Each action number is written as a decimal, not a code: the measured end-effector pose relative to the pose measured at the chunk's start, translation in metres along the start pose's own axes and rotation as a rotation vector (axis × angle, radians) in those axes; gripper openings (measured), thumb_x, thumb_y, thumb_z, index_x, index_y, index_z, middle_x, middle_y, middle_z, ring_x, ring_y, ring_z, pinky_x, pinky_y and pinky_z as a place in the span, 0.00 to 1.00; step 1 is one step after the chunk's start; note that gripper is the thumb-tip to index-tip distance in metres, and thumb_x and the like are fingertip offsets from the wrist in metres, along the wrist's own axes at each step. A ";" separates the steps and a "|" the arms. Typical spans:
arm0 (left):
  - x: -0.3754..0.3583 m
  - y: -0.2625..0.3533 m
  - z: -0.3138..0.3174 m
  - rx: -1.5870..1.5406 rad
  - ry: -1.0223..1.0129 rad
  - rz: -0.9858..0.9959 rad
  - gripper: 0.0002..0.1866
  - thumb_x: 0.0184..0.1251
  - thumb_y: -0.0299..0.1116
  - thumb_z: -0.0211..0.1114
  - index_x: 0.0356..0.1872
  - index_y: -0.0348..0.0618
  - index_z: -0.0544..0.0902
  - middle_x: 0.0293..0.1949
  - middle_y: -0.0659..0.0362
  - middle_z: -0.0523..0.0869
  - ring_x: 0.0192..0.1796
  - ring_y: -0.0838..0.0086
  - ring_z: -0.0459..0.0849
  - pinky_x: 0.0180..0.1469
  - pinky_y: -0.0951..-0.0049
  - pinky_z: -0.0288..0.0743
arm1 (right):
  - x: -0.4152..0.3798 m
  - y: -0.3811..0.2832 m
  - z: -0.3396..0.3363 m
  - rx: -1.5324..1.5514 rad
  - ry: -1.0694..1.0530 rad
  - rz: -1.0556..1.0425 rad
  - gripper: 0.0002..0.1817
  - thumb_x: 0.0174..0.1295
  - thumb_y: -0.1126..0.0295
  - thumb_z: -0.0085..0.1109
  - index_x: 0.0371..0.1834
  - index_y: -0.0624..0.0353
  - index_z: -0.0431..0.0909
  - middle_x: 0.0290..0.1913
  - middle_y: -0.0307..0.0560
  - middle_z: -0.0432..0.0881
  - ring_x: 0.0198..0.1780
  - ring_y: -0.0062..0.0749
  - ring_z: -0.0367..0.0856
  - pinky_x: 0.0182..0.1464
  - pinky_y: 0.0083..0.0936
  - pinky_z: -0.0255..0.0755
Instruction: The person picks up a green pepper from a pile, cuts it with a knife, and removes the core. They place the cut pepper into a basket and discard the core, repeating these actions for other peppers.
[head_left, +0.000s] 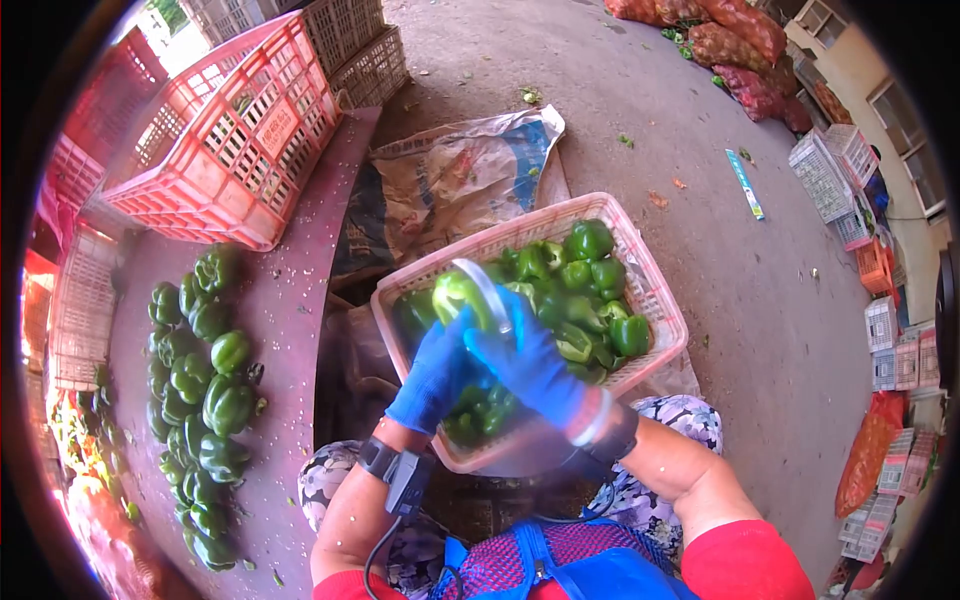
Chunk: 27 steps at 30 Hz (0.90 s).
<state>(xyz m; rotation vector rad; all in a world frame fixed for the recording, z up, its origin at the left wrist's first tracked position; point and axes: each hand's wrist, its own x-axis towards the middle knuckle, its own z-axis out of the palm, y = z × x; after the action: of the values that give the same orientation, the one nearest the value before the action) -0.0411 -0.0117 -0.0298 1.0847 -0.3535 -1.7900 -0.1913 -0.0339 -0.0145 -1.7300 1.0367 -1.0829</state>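
Both my hands wear blue gloves and are raised over a pink plastic crate [655, 290] of green bell peppers [590, 275]. My left hand [440, 370] is closed round a green bell pepper [452, 297] above the crate's left half. My right hand [540, 365], blurred by motion, grips a knife [484, 290] with a pale, curved blade. The blade lies against or just beside the held pepper; blur hides the exact contact. Some peppers in the crate look cut open, while others are whole.
Whole green peppers [190, 380] lie in a long heap on the reddish table [285, 400] at left. A large pink crate [270, 130] stands behind them. Flattened sacking [450, 180] covers floor beyond my crate. Stacked crates [830, 175] and filled mesh sacks [740, 60] line the right side.
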 end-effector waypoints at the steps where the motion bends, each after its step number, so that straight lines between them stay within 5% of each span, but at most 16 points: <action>1: -0.011 0.014 0.005 0.178 0.052 -0.045 0.22 0.77 0.43 0.59 0.66 0.44 0.74 0.50 0.57 0.86 0.45 0.67 0.88 0.49 0.66 0.84 | 0.006 -0.012 -0.016 -0.012 -0.108 0.126 0.35 0.62 0.53 0.72 0.68 0.58 0.70 0.48 0.57 0.85 0.48 0.44 0.87 0.52 0.37 0.78; 2: -0.016 0.021 0.006 0.356 0.099 -0.092 0.22 0.77 0.42 0.59 0.65 0.42 0.75 0.49 0.58 0.86 0.45 0.69 0.88 0.49 0.68 0.84 | 0.013 -0.018 -0.028 -0.027 -0.213 0.257 0.37 0.61 0.52 0.73 0.69 0.57 0.70 0.49 0.57 0.85 0.48 0.44 0.87 0.53 0.36 0.78; 3: -0.006 0.007 -0.007 0.478 0.120 0.138 0.21 0.73 0.40 0.64 0.62 0.41 0.78 0.46 0.59 0.87 0.44 0.74 0.87 0.48 0.73 0.83 | 0.017 -0.012 -0.036 -0.096 -0.291 0.311 0.41 0.56 0.50 0.77 0.70 0.56 0.70 0.53 0.53 0.84 0.49 0.39 0.86 0.53 0.33 0.79; 4: -0.004 0.003 -0.008 0.609 0.165 0.307 0.17 0.68 0.39 0.67 0.50 0.38 0.80 0.36 0.58 0.86 0.32 0.72 0.86 0.31 0.71 0.81 | 0.016 -0.006 -0.037 0.029 -0.273 0.325 0.41 0.56 0.50 0.77 0.69 0.56 0.70 0.52 0.51 0.85 0.48 0.38 0.86 0.52 0.33 0.79; 6: -0.004 -0.003 -0.015 0.821 0.196 0.406 0.18 0.65 0.41 0.69 0.47 0.37 0.81 0.35 0.53 0.88 0.35 0.65 0.88 0.36 0.65 0.81 | 0.013 0.005 -0.026 0.277 -0.226 0.348 0.41 0.56 0.52 0.78 0.69 0.56 0.70 0.52 0.46 0.85 0.46 0.35 0.85 0.50 0.33 0.79; 8: -0.012 0.004 -0.006 1.205 0.276 0.517 0.23 0.60 0.45 0.73 0.48 0.37 0.81 0.39 0.42 0.88 0.41 0.51 0.88 0.44 0.58 0.80 | 0.008 0.013 -0.012 0.516 -0.242 0.464 0.37 0.56 0.58 0.78 0.68 0.55 0.71 0.49 0.40 0.84 0.42 0.25 0.83 0.38 0.26 0.79; 11: -0.015 0.012 -0.005 1.105 0.242 0.524 0.18 0.62 0.38 0.71 0.48 0.39 0.81 0.39 0.50 0.89 0.41 0.67 0.89 0.46 0.66 0.81 | 0.005 0.016 -0.004 0.701 -0.262 0.565 0.34 0.56 0.64 0.77 0.66 0.54 0.73 0.47 0.39 0.84 0.39 0.19 0.81 0.32 0.18 0.76; 12: -0.015 0.013 -0.007 1.070 0.208 0.575 0.17 0.62 0.35 0.70 0.49 0.39 0.81 0.39 0.55 0.89 0.41 0.73 0.87 0.46 0.69 0.81 | 0.004 0.012 -0.003 0.691 -0.234 0.521 0.33 0.56 0.66 0.76 0.65 0.56 0.73 0.48 0.41 0.84 0.43 0.23 0.83 0.39 0.22 0.79; 15: -0.012 0.013 -0.002 0.844 0.195 0.501 0.18 0.63 0.35 0.69 0.51 0.40 0.80 0.37 0.57 0.88 0.40 0.73 0.86 0.47 0.70 0.81 | 0.006 -0.006 -0.002 0.438 -0.065 0.244 0.33 0.53 0.65 0.76 0.63 0.62 0.74 0.48 0.46 0.84 0.51 0.31 0.83 0.58 0.30 0.77; 17: -0.014 0.017 0.000 0.704 0.190 0.290 0.18 0.63 0.34 0.69 0.52 0.39 0.80 0.37 0.57 0.88 0.40 0.75 0.85 0.48 0.70 0.81 | 0.005 -0.007 -0.005 0.385 -0.058 0.219 0.33 0.53 0.65 0.76 0.62 0.62 0.75 0.48 0.46 0.84 0.50 0.30 0.83 0.57 0.30 0.78; 20: -0.009 0.012 -0.009 0.663 0.159 0.268 0.17 0.63 0.35 0.68 0.50 0.37 0.81 0.37 0.58 0.89 0.39 0.76 0.85 0.46 0.70 0.81 | 0.004 -0.004 -0.005 0.334 -0.002 0.172 0.31 0.53 0.65 0.76 0.59 0.62 0.76 0.46 0.45 0.85 0.47 0.28 0.83 0.54 0.28 0.78; 23: -0.009 0.004 -0.001 0.851 0.185 0.568 0.16 0.63 0.35 0.69 0.48 0.35 0.83 0.37 0.57 0.89 0.37 0.75 0.85 0.44 0.70 0.80 | 0.007 -0.006 -0.010 0.480 0.050 0.307 0.27 0.54 0.66 0.75 0.56 0.61 0.78 0.43 0.41 0.85 0.44 0.23 0.83 0.49 0.24 0.78; 27: -0.011 0.012 -0.002 0.876 0.138 0.581 0.15 0.59 0.33 0.70 0.44 0.35 0.85 0.34 0.56 0.89 0.38 0.79 0.83 0.44 0.71 0.79 | 0.009 -0.009 -0.018 0.745 0.021 0.485 0.24 0.61 0.73 0.70 0.60 0.63 0.74 0.48 0.44 0.85 0.48 0.25 0.83 0.49 0.23 0.80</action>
<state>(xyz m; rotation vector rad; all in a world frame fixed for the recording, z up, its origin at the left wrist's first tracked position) -0.0314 -0.0079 -0.0172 1.4767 -1.2978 -1.0142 -0.2039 -0.0430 0.0017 -0.8213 0.8469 -0.9901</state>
